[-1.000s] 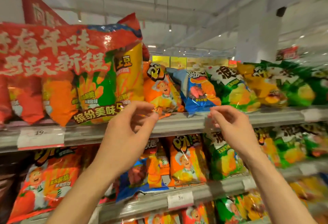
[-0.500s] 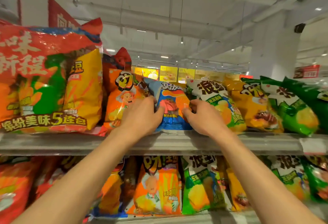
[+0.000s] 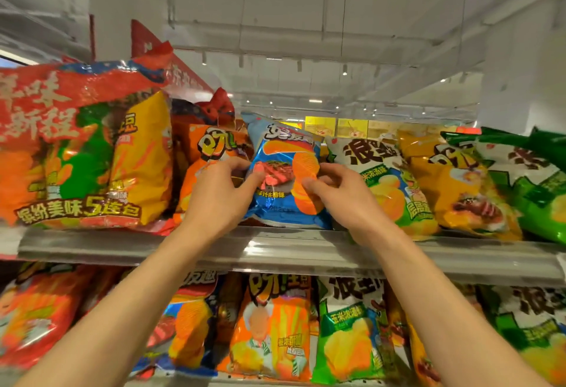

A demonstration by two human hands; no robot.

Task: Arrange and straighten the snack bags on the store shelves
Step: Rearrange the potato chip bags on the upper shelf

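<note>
A blue chip bag point(image 3: 284, 172) stands on the upper shelf point(image 3: 275, 252) between an orange bag point(image 3: 211, 147) and a white-green bag point(image 3: 376, 178). My left hand point(image 3: 220, 193) grips the blue bag's left edge, thumb on its front. From the other side my right hand point(image 3: 340, 196) holds its right edge, thumb pressed on the front and fingers curled behind. The bag leans slightly back.
A large red multipack point(image 3: 82, 144) fills the shelf's left end. Yellow point(image 3: 453, 184) and green point(image 3: 533, 184) bags lean over on the right. The lower shelf holds several orange, blue and green bags point(image 3: 272, 325). A red sign point(image 3: 147, 43) rises behind.
Both hands rose from the shelf edge and closed on the blue bag's sides. The bag now stands taller and straighter, and the camera has moved closer.
</note>
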